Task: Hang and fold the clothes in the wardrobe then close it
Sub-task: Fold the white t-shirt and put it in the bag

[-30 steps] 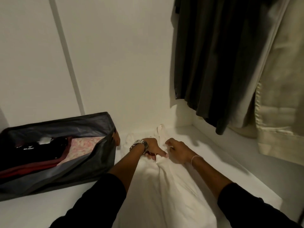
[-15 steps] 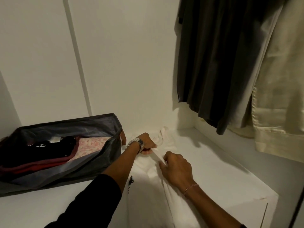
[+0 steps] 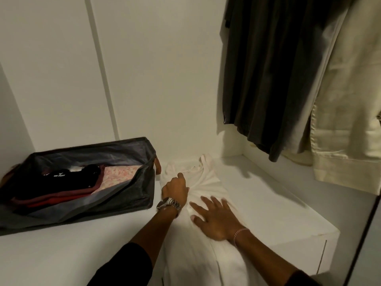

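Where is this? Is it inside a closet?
Most likely yes, the inside of a wardrobe: a dark garment and a cream garment hang at the right, and a fabric storage bin of folded clothes sits on a white shelf.

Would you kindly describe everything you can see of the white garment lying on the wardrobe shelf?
The white garment looks like a soft cotton top, its neckline toward the back wall. It lies lengthwise on the white shelf, partly folded into a narrow strip, its near end running out of view. The right hand presses flat on its middle with spread fingers; the left hand rests on its left edge, forefinger pointing at the collar. It lies just right of the grey fabric box.
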